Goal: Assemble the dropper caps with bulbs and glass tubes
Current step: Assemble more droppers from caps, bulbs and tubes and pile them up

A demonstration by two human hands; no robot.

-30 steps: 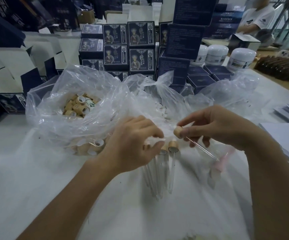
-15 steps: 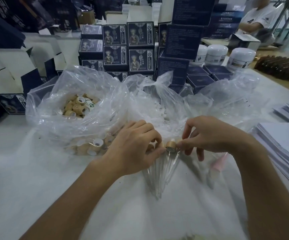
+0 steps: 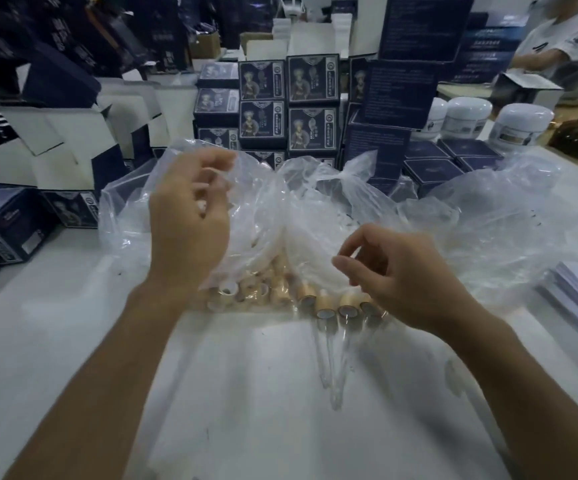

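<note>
The left hand [image 3: 190, 223] is up over the bag of caps [image 3: 135, 216], fingers bent and loose, and it looks like it holds nothing; the blur makes that hard to tell for sure. The right hand [image 3: 401, 278] hangs just past the finished droppers [image 3: 329, 327], fingers curled but apart, with nothing in it.

What could go wrong: the glass tubes lie bare on the table [image 3: 73, 341] between the two arms; an arm coming down could roll or snap them; the thin bag could snag on fingers and spill.

What holds what: the bag under the left hand holds tan caps [image 3: 246, 289]; the middle bag [image 3: 315, 209] holds small white bits, maybe bulbs; I cannot tell what is in the bag beyond the right hand [image 3: 505, 220].
</note>
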